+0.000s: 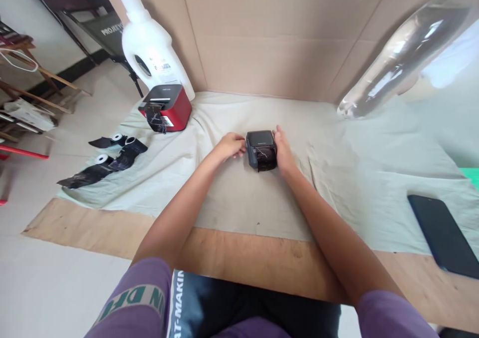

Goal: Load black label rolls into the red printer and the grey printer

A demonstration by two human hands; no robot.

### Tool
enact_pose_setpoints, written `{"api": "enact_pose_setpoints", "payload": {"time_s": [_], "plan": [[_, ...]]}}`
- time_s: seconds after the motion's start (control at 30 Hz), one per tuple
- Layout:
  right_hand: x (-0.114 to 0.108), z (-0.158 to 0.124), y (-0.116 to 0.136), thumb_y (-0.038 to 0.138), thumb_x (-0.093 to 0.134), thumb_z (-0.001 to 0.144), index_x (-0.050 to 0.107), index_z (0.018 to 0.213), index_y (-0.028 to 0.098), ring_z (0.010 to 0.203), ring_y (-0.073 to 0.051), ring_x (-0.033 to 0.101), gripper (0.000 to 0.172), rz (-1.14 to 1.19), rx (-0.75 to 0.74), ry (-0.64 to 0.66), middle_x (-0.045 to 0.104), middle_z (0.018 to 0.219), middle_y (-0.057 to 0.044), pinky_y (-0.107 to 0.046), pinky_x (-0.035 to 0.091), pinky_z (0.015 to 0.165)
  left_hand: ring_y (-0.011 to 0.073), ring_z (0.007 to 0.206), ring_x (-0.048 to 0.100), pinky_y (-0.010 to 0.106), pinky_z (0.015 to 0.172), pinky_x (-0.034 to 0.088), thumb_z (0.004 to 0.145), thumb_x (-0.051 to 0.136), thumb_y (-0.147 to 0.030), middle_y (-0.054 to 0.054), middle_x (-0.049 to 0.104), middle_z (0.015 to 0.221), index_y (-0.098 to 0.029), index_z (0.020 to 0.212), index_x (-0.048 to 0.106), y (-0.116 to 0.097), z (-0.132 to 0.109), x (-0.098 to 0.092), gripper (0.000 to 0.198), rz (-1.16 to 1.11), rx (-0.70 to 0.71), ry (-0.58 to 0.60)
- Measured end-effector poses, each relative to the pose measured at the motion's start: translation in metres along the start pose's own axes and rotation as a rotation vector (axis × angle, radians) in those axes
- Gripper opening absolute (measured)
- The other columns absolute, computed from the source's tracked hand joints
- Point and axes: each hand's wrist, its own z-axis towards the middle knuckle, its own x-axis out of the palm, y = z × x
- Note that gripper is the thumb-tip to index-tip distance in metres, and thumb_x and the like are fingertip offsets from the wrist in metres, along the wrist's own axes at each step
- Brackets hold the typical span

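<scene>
A small black printer-like device (pixel 261 139) sits on the pale cloth in the middle, with dark, creased film hanging from its front. My left hand (pixel 232 146) is at its left side, fingers curled and touching or nearly touching its edge. Along the right side lies my right hand (pixel 282 147), its fingers pressed to the casing and partly hidden behind it. Between them the two hands frame the device.
A red and black device (pixel 181 109) stands at the back left before a white bottle (pixel 160 53). Rolls of black film (pixel 125 159) lie at left. A phone (pixel 445 233) rests at right, below a clear inflated tube (pixel 396 58). Cardboard (pixel 262 63) rises behind.
</scene>
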Motion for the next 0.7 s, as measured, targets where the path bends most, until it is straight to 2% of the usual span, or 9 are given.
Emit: {"api": "enact_pose_setpoints", "payload": {"time_s": [0.1,0.2,0.37,0.53,0.7], "plan": [[0.016,-0.015,-0.005,0.078,0.035,0.091,0.040,0.153,0.026,0.152,-0.023,0.026,0.082,0.019,-0.002,0.013,0.036,0.160,-0.001,-0.045,0.015,0.127,0.0075,0.045,0.052,0.018,0.038,0.028,0.083,0.051,-0.011,0.000,0.056,0.062,-0.012,0.084,0.061,0.014,0.007,0.010,0.009,-0.096,0.028,0.062],[0.020,-0.027,-0.001,0.080,0.033,0.090,0.042,0.152,0.026,0.151,-0.024,0.026,0.083,0.023,0.013,-0.002,0.038,0.159,-0.001,-0.047,0.014,0.127,0.0060,0.045,0.049,0.017,0.038,0.027,0.078,0.054,-0.010,-0.001,0.052,0.061,-0.013,0.078,0.059,0.022,0.004,0.006,0.005,-0.180,0.062,0.133],[0.020,-0.050,0.011,0.073,0.036,0.093,0.031,0.158,0.024,0.154,-0.023,0.018,0.081,-0.001,0.059,-0.031,0.025,0.165,-0.002,-0.045,0.013,0.128,0.0043,0.046,0.048,0.015,0.038,0.025,0.074,0.058,-0.011,-0.001,0.052,0.063,-0.013,0.077,0.058,0.027,-0.003,-0.002,0.004,-0.224,0.076,0.232],[0.023,-0.058,0.013,0.069,0.033,0.095,0.015,0.162,0.026,0.155,-0.020,0.013,0.081,-0.017,0.015,-0.054,0.020,0.166,-0.001,-0.044,0.011,0.127,0.0059,0.047,0.053,0.016,0.037,0.024,0.077,0.056,-0.010,-0.002,0.054,0.063,-0.014,0.086,0.058,0.029,-0.002,-0.002,0.010,-0.213,0.066,0.240],[0.023,-0.057,0.011,0.069,0.033,0.096,0.013,0.162,0.028,0.155,-0.020,0.012,0.080,-0.035,0.002,-0.050,0.024,0.165,-0.001,-0.045,0.009,0.127,0.0064,0.046,0.053,0.017,0.037,0.023,0.081,0.053,-0.009,-0.004,0.053,0.061,-0.015,0.089,0.056,0.030,0.001,0.001,0.011,-0.185,0.043,0.216]]}}
